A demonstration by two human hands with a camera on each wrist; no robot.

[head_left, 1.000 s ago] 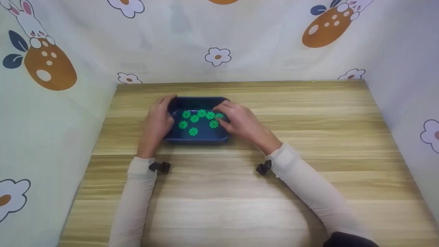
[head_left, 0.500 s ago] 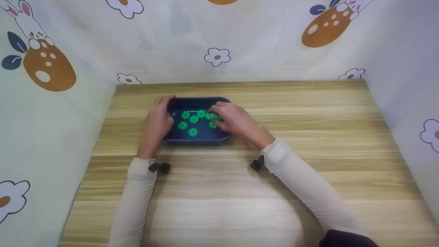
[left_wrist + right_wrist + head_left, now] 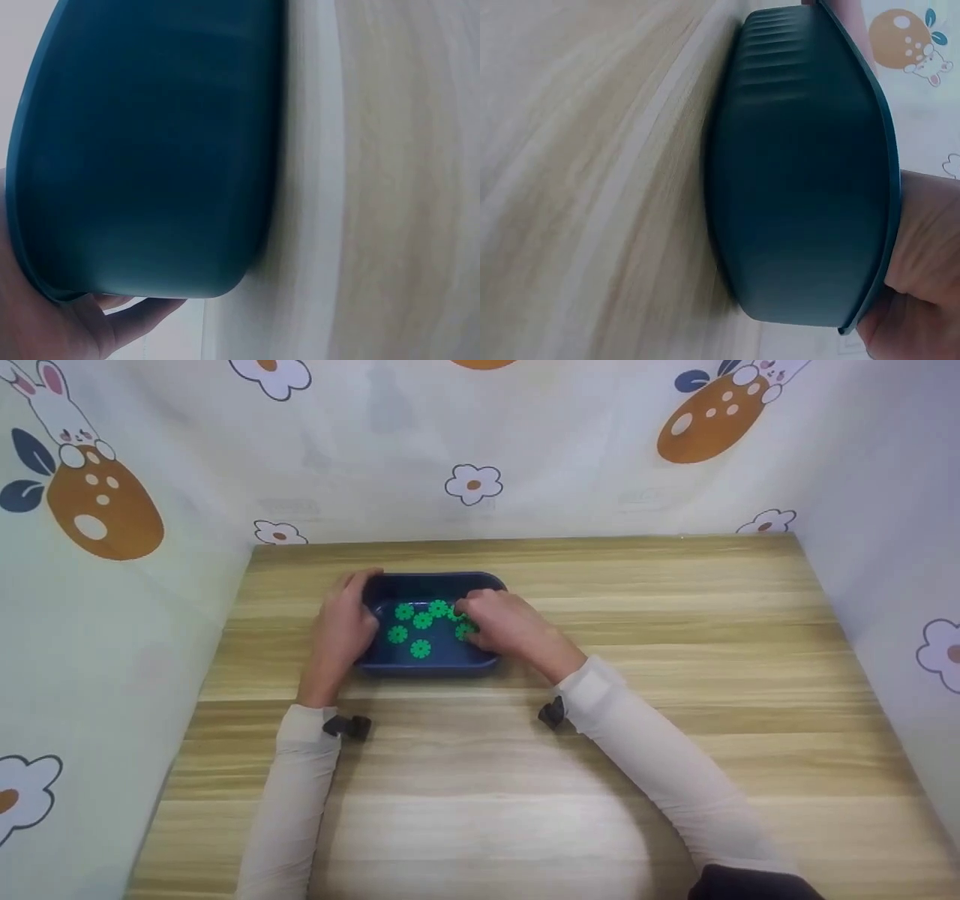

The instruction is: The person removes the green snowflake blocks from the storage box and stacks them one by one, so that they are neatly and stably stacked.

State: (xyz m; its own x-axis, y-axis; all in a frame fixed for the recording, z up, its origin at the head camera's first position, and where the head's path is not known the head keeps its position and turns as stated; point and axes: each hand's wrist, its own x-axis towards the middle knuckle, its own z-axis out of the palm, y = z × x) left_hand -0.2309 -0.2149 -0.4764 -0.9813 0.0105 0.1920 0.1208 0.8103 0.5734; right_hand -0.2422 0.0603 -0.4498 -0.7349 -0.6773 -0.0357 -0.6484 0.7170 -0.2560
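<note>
A dark blue rectangular plastic tray point(image 3: 431, 666) rests on the wooden table, with several green notched flower-shaped discs point(image 3: 421, 649) lying flat inside. My left hand point(image 3: 341, 619) grips its left end, thumb inside the rim and fingers along the outer wall; in the left wrist view, part of that hand point(image 3: 56, 330) shows at the rim. Over the right end reaches my right hand point(image 3: 510, 626), bent fingers down among the discs at that side. It covers some discs, and whether it pinches one is hidden. The tray's outer wall point(image 3: 802, 172) blocks its fingertips in the right wrist view.
Patterned cloth point(image 3: 375, 450) with flowers and rabbits encloses the back and both sides of the wooden table point(image 3: 480, 825). A small black wrist camera point(image 3: 349, 727) sits at the left cuff, another black camera point(image 3: 553, 712) at the right.
My right hand has moved left and farther into the tray, its thumb and fingers coming closer together over the right-hand discs. My left hand stays on the tray's left end.
</note>
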